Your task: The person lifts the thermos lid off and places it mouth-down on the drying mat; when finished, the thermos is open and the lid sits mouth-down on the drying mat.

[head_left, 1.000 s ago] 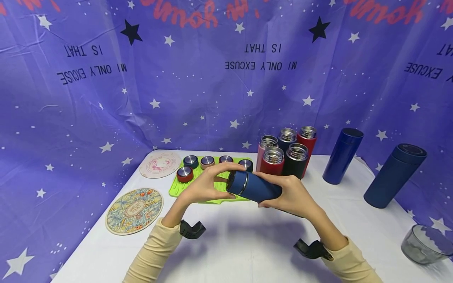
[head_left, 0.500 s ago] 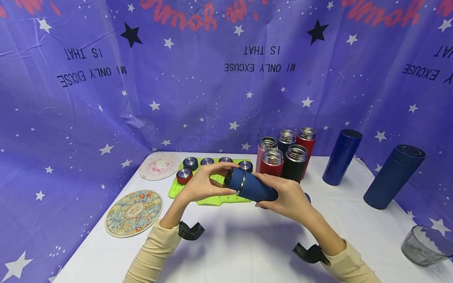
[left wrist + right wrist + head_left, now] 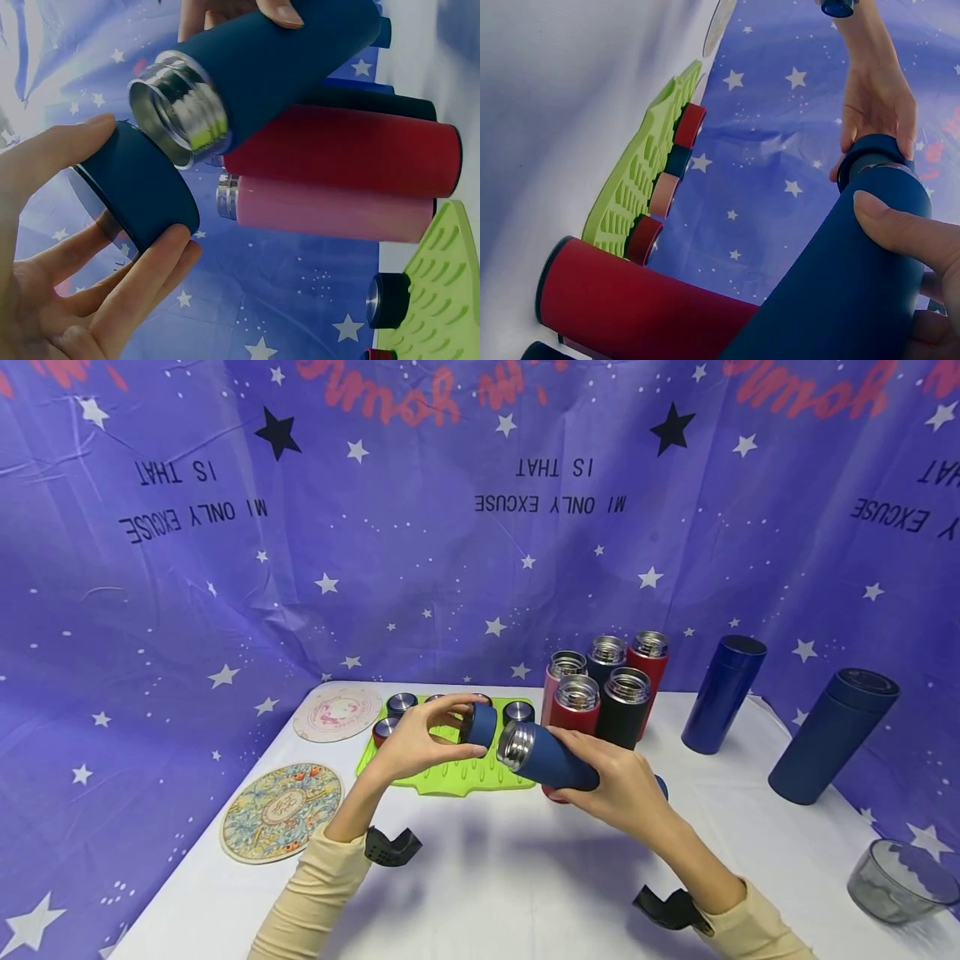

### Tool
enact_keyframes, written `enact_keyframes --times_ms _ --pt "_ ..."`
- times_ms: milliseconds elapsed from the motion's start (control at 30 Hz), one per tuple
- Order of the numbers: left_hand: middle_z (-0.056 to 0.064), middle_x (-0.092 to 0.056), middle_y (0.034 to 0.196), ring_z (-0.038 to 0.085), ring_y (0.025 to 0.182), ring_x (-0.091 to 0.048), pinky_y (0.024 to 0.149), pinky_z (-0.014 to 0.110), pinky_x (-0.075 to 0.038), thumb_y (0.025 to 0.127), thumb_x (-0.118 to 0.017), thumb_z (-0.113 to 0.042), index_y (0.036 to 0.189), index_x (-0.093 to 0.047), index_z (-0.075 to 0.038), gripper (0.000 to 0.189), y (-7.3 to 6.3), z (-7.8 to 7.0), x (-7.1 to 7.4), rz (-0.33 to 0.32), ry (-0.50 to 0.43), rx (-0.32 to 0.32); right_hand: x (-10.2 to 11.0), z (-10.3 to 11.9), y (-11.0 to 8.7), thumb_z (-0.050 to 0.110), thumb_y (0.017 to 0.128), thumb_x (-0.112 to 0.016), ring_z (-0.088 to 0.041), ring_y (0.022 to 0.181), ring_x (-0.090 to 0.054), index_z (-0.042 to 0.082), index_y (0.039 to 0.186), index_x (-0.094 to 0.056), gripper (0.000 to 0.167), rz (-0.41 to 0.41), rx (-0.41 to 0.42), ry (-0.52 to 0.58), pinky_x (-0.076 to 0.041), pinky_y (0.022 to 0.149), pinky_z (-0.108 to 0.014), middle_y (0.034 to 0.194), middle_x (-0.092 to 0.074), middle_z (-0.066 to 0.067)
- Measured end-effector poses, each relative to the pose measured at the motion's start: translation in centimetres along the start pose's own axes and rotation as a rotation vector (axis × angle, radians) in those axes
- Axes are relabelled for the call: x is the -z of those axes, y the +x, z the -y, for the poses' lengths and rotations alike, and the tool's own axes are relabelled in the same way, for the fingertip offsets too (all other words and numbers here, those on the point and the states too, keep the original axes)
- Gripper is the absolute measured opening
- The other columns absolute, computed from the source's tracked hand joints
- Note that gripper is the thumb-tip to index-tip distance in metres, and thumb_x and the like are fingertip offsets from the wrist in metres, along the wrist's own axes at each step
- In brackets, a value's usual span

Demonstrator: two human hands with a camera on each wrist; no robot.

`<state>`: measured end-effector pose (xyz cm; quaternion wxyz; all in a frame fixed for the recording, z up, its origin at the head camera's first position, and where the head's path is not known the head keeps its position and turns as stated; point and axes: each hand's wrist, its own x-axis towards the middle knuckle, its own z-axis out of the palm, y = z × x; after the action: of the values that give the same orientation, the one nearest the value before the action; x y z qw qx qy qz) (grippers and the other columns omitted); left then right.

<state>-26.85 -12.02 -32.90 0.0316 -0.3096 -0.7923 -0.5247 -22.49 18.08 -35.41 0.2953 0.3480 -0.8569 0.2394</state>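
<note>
My left hand [image 3: 416, 739] pinches a dark blue bottle lid [image 3: 482, 725] between thumb and fingers. In the left wrist view the lid [image 3: 142, 187] is off the bottle, close by its steel mouth. My right hand [image 3: 618, 777] grips the body of a dark blue thermos bottle [image 3: 558, 758], tilted with its bare threaded neck [image 3: 517, 745] toward the lid. Both are held up over the table, in front of a green drying mat [image 3: 457, 775] that bears several lids, among them a dark one [image 3: 518, 712] at its right.
Several uncapped bottles stand behind my right hand, a black one [image 3: 626, 706] and a red one [image 3: 576, 706] among them. Farther right are two capped blue bottles, a glossy one [image 3: 723, 693] and a matte one [image 3: 832, 735]. A glass bowl [image 3: 900, 881] sits front right; a patterned round mat [image 3: 281, 814] lies left.
The lid has come off the blue bottle. My left hand has drawn it up and left, while the right hand keeps the bottle tilted, its steel neck now showing.
</note>
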Motion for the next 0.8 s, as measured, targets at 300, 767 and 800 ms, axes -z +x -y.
enact_keyframes --times_ms 300,767,800 --pt "0.010 -0.058 0.125 0.027 0.108 -0.060 0.077 0.028 -0.057 0.076 -0.083 -0.016 0.138 -0.052 -0.016 0.069 -0.2 0.6 0.2 0.011 0.061 0.015 0.5 -0.7 -0.4 0.022 0.058 -0.094 -0.023 0.097 -0.065 0.015 0.138 -0.055 0.089 -0.033 -0.073 0.116 -0.056 0.082 -0.043 0.120 -0.066 -0.008" --pt "0.009 -0.062 0.114 0.025 0.104 -0.061 0.074 0.025 -0.057 0.073 -0.086 -0.031 0.130 -0.056 -0.013 0.067 -0.1 3.5 1.4 -0.043 0.269 0.075 3.0 -2.1 -1.7 0.019 0.063 -0.092 -0.029 0.099 -0.068 0.012 0.137 -0.055 0.083 -0.115 -0.282 0.290 -0.053 0.083 -0.024 0.121 -0.065 -0.011" --pt "0.009 -0.061 0.115 0.025 0.105 -0.061 0.074 0.025 -0.057 0.073 -0.086 -0.032 0.131 -0.056 -0.012 0.068 -0.1 3.8 1.5 -0.047 0.283 0.087 3.2 -2.2 -1.9 0.019 0.064 -0.092 -0.028 0.099 -0.068 0.011 0.137 -0.055 0.083 -0.120 -0.305 0.293 -0.052 0.083 -0.020 0.121 -0.065 -0.011"
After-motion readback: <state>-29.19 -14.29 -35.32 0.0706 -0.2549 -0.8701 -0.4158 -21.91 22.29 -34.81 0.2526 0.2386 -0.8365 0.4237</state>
